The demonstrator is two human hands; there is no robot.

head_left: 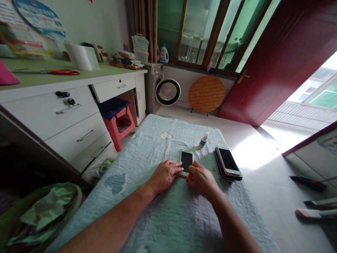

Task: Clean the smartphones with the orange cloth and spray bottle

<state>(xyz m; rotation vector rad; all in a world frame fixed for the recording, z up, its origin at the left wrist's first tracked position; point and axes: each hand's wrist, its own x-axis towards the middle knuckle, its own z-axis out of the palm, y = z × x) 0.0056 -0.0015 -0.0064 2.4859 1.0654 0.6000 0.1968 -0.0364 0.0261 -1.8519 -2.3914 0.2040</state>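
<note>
A white smartphone (186, 160) with a dark screen lies flat on the cloth-covered table (158, 140). My left hand (167, 174) rests at its left side, fingers stretched out and touching the phone's edge. On the other side, my right hand (201, 177) is closed at the lower right corner of the phone, with fingers curled. A small orange spot shows at those fingertips; I cannot make out what it is. Beyond the right hand, a small spray bottle (203, 141) stands upright. Several phones lie stacked to the right, a white-framed phone (229, 161) on top.
To the left stands a white desk (58, 116) with drawers, red-handled scissors (63, 72) and a paper roll (80, 56). A red stool (119, 121) is beneath it. A green waste bin (76, 200) sits at the lower left. Behind are a washing machine (155, 84) and a round wooden tabletop (206, 93).
</note>
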